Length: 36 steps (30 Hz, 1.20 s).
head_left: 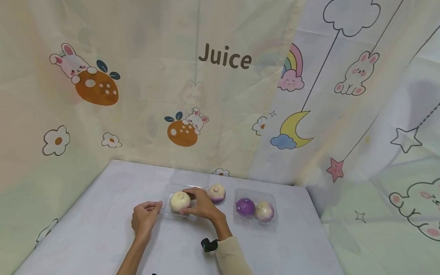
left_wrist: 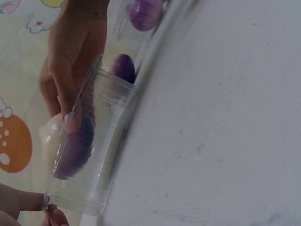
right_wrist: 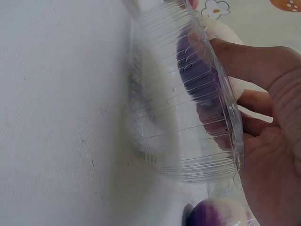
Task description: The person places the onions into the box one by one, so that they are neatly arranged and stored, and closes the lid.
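A round, onion-like piece (head_left: 179, 201), cream on top and purple below, is partly inside a clear plastic box (left_wrist: 109, 160). My right hand (head_left: 203, 206) grips it from the right, its thumb and fingers around its sides within the rim. At the box's left edge, my left hand (head_left: 146, 217) pinches the rim, as the left wrist view shows. The box's clear lid (head_left: 189, 177) lies folded back behind it. Just right of the box, a second cream-and-purple piece (head_left: 217, 193) sits on the table.
Farther right, another clear box (head_left: 237, 219) holds a purple piece (head_left: 245, 207) and a cream-and-purple piece (head_left: 264, 211). A white cloth covers the table (head_left: 288, 244). Printed curtains (head_left: 223, 95) hang behind it and at both sides.
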Each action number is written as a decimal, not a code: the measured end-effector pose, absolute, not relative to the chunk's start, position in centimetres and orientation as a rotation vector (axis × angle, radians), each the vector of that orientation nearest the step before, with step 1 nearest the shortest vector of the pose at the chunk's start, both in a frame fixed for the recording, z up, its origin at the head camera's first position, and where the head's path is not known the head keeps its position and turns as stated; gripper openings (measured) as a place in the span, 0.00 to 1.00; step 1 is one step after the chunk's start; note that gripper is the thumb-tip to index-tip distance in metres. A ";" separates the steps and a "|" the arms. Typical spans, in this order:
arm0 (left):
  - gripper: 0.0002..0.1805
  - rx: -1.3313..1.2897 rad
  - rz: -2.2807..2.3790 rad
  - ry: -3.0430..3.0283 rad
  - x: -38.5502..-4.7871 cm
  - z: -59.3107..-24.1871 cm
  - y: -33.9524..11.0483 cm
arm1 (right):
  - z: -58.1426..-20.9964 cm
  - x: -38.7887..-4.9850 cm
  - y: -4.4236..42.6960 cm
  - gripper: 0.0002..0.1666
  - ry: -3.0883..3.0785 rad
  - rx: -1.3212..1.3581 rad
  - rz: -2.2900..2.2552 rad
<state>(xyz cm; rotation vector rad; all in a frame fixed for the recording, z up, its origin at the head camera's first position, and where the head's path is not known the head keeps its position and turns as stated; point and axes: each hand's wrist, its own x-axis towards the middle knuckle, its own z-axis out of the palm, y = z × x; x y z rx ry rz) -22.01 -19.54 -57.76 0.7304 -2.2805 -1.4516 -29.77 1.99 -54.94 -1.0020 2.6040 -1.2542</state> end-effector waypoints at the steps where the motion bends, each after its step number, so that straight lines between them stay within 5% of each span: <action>1: 0.17 0.729 -1.452 -2.281 -22.0 -57.8 -19.5 | -54.9 -29.8 2.0 0.45 2.606 -0.996 -1.245; 36: 0.14 0.699 -1.421 -2.275 -22.1 -57.7 -19.5 | -54.7 -31.0 -0.2 0.42 2.593 -1.011 -0.964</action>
